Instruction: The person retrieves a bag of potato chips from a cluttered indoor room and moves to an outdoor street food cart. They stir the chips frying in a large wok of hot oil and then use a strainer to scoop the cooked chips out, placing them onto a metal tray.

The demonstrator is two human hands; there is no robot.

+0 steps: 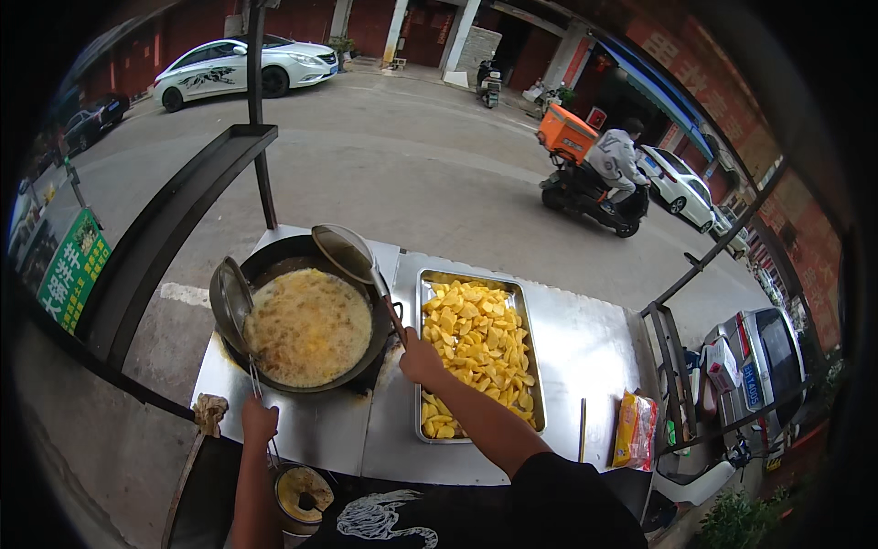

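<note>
A large black wok point(343, 381) of bubbling, foaming oil stands on the left of a steel-topped counter. My left hand point(259, 420) grips the metal handle of a strainer point(230, 302) that rests tilted at the wok's left rim. My right hand point(420, 358) holds the dark handle of a second mesh strainer point(343, 252), whose bowl is over the wok's upper right rim. Right of the wok, a rectangular steel tray holds many yellow potato pieces point(473, 336); my right forearm crosses over its lower part. Yellow bits show in the foam.
A pot point(302, 497) with a utensil sits below the counter's front edge. A red and yellow packet point(634, 431) and a thin stick point(582, 430) lie on the right. A crumpled cloth point(209, 414) hangs at the left corner. Metal posts frame the stall. A person rides a scooter point(593, 195) along the street.
</note>
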